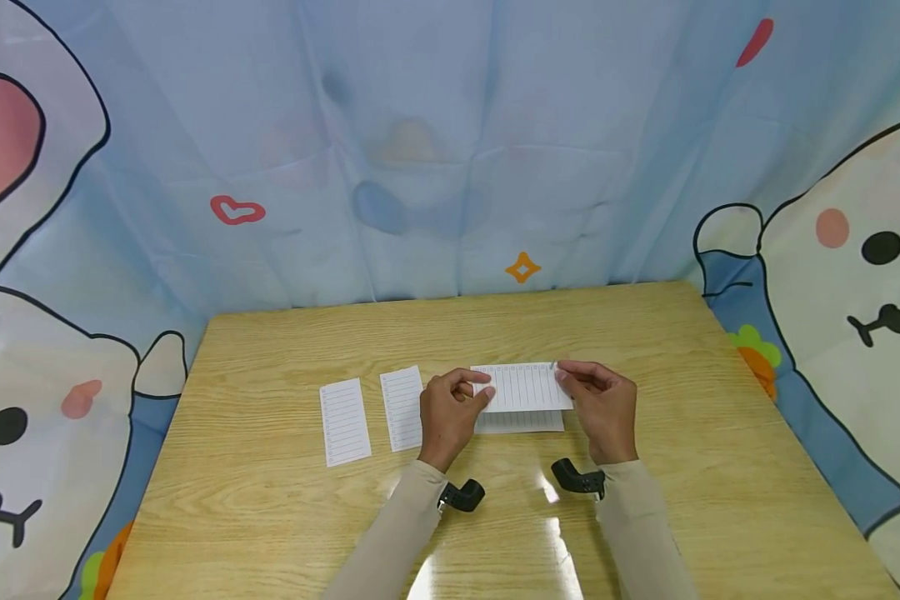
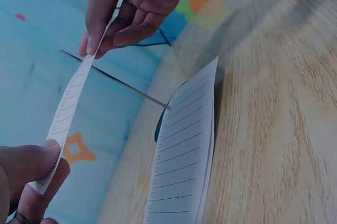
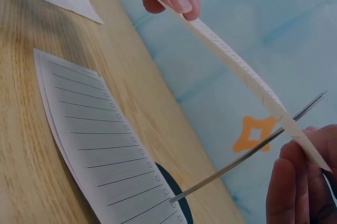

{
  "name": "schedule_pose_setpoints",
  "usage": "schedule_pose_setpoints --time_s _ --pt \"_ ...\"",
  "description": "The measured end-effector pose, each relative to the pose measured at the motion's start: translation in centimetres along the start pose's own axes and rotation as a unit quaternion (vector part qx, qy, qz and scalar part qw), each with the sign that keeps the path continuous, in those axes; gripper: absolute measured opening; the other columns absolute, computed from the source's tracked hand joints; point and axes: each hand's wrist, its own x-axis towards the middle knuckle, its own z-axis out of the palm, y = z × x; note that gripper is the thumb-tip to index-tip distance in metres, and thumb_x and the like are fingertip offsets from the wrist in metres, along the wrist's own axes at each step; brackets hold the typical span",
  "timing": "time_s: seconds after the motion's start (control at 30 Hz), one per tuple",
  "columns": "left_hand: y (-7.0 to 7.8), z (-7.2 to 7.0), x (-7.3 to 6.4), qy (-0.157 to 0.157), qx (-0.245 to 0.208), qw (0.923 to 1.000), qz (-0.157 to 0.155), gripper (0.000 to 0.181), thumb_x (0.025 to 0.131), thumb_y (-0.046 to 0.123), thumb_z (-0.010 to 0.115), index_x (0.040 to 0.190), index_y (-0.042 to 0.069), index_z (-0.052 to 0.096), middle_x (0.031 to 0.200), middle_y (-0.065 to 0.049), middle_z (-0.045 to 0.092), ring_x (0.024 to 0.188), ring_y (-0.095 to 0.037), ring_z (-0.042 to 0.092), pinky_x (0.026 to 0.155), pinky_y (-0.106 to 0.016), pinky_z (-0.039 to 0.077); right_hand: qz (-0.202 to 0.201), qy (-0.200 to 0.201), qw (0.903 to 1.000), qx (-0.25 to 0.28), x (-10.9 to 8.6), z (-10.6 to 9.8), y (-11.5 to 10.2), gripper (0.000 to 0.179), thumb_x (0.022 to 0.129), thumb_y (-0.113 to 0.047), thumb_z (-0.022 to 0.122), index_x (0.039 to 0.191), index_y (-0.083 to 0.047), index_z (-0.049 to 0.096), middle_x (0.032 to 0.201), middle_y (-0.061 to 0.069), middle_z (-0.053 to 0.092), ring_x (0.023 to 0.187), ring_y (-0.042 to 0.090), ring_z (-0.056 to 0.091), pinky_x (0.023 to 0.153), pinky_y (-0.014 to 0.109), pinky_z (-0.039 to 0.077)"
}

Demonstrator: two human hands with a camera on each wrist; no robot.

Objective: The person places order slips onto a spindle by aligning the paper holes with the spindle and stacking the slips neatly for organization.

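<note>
Between both hands a white lined paper slip (image 1: 521, 387) with a row of small checkboxes is held level above the table. My left hand (image 1: 450, 417) pinches its left end between thumb and fingers; my right hand (image 1: 606, 412) pinches the other end. A thin metal spike (image 2: 116, 81) stands on a dark base (image 3: 170, 177). Near my right fingers the spike crosses the slip and appears to poke through it, its tip showing beyond. Lower down, similar lined slips (image 2: 181, 150) lie over the base with the spike coming up through them, near their checkbox edge.
Two more lined slips, one on the far left (image 1: 345, 422) and one nearer (image 1: 401, 408), lie on the wooden table (image 1: 270, 517). My left hand slightly overlaps the nearer one. A blue cartoon-printed curtain (image 1: 420, 167) hangs behind the table.
</note>
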Motion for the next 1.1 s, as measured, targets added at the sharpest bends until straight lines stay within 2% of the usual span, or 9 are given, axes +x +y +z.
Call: schedule_pose_setpoints --time_s 0.43,0.77,1.1 --pt "-0.9 0.5 0.2 -0.001 0.002 0.9999 -0.012 0.01 0.09 0.018 0.086 0.099 0.019 0.084 0.076 0.004 0.06 0.069 -0.009 0.048 0.064 -0.023 0.037 0.023 0.01 0.9997 0.002 0.5 0.2 0.9 0.019 0.092 0.001 0.079 0.11 0.005 0.079 0.09 -0.013 0.078 0.085 0.004 0.071 0.074 0.014 0.057" --pt "-1.7 0.9 0.4 -0.003 0.011 0.9996 -0.027 0.01 0.088 0.017 0.087 0.098 0.019 0.084 0.073 0.007 0.058 0.065 -0.007 0.048 0.06 -0.022 0.036 0.038 0.005 0.9991 -0.017 0.5 0.2 1.7 0.019 0.093 -0.001 0.079 0.112 0.004 0.079 0.095 -0.011 0.077 0.087 0.006 0.069 0.074 0.015 0.055" --pt "-2.0 1.1 0.2 0.004 0.033 0.9987 -0.037 0.01 0.087 0.018 0.089 0.095 0.02 0.084 0.073 0.008 0.059 0.063 -0.004 0.05 0.058 -0.022 0.036 0.042 0.005 0.9982 -0.043 0.7 0.4 2.9 0.018 0.092 -0.001 0.079 0.109 0.001 0.081 0.104 0.009 0.08 0.085 0.005 0.068 0.072 0.016 0.054"
